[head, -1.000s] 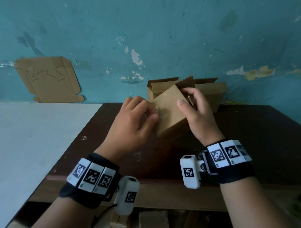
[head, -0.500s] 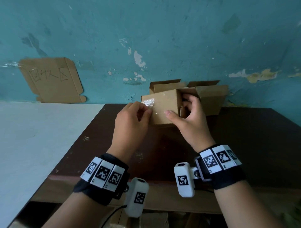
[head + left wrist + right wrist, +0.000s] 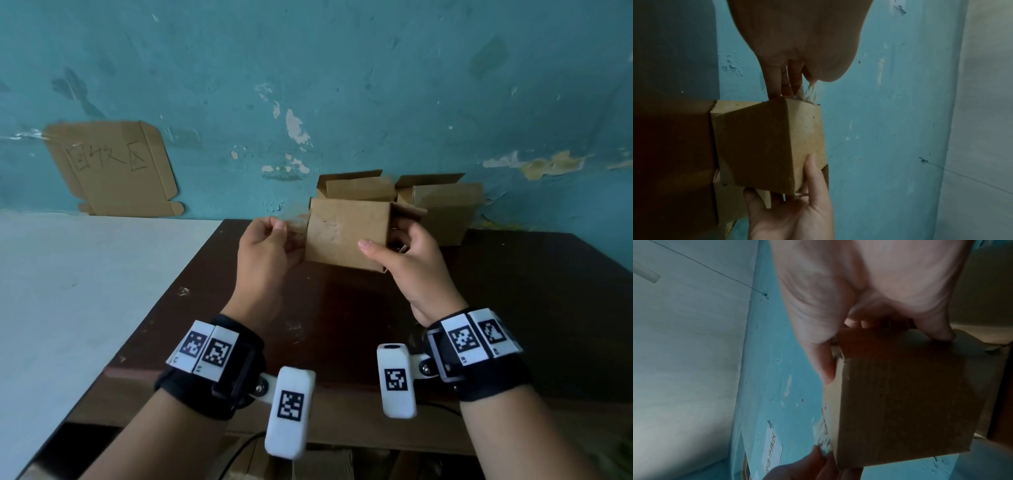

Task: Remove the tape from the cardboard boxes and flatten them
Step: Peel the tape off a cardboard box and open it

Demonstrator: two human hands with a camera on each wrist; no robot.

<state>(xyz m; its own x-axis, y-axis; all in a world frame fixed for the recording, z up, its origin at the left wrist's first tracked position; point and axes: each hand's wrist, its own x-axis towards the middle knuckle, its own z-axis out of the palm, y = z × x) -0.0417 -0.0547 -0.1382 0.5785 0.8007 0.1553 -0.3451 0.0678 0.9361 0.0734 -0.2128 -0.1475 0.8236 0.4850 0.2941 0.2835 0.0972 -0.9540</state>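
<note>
A small brown cardboard box (image 3: 346,236) is held up above the dark table. My right hand (image 3: 404,253) grips its right end, thumb across the front face and fingers behind an open flap. My left hand (image 3: 270,236) pinches a strip of clear tape (image 3: 296,226) that stretches from the box's left edge. In the left wrist view the tape (image 3: 807,91) runs from my fingertips to the box (image 3: 766,142) corner. The right wrist view shows the box (image 3: 900,399) with the crumpled tape (image 3: 822,438) at its far edge.
Two open cardboard boxes (image 3: 438,205) stand behind, against the teal wall. The dark brown table (image 3: 513,308) lies below, with a white surface (image 3: 85,291) to its left. A flat cardboard sheet with handwriting (image 3: 109,168) is fixed to the wall at the left.
The box has been turned so a broad face points at me and has risen slightly. My left hand has drawn away to the left, pulling the tape off the box's edge.
</note>
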